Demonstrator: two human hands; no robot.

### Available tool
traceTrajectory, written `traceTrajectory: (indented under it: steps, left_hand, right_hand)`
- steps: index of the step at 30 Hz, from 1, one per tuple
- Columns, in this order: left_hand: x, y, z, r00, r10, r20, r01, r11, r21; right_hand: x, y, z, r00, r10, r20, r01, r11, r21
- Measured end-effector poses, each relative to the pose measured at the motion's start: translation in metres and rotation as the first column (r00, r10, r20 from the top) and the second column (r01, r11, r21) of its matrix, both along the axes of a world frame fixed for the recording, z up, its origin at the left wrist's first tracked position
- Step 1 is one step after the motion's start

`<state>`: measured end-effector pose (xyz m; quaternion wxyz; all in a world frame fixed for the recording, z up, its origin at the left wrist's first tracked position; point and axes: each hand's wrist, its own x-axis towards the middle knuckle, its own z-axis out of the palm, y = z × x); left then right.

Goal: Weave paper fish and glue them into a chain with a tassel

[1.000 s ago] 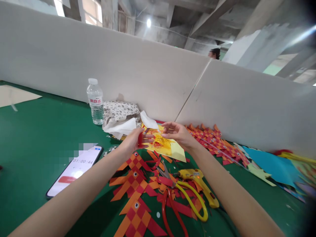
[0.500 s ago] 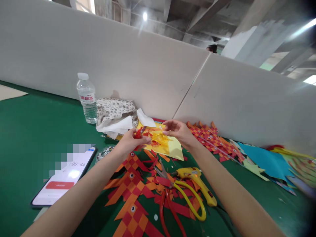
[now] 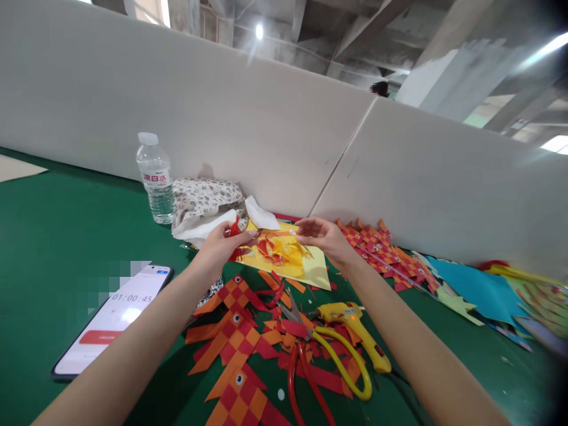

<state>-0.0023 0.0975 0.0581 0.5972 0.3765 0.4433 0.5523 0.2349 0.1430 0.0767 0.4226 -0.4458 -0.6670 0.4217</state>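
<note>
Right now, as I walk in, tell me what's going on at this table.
A person's left hand holds some red threads. The right hand is close to the yellow threads lying further in on the green table; whether it grips anything is hard to tell. Closer to the person lie woven paper fish and a glue gun with its light on.

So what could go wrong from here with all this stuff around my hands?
The glue gun has its orange light lit, so it may be hot and could scorch nearby paper scraps.
The yellow threads lie loose between your left hand and right hand, so they might tangle with the red threads at your left hand.
The scissors lie with their blades bare and could nick a reaching hand.
</note>
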Motion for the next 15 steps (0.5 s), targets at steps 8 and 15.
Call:
traceTrajectory:
  steps: [8,15]
  left_hand:
    - [0.000,-0.003,0.000,0.999,0.000,-0.047,0.004,0.996,0.085]
    - [-0.003,-0.002,0.004,0.998,-0.027,-0.052,0.033,0.993,0.110]
  right_hand:
    - [0.022,0.027,-0.014,0.800,-0.394,0.452,0.220,0.894,0.391]
    - [-0.019,-0.005,-0.029,0.661,-0.026,0.750,-0.319,0.895,0.312]
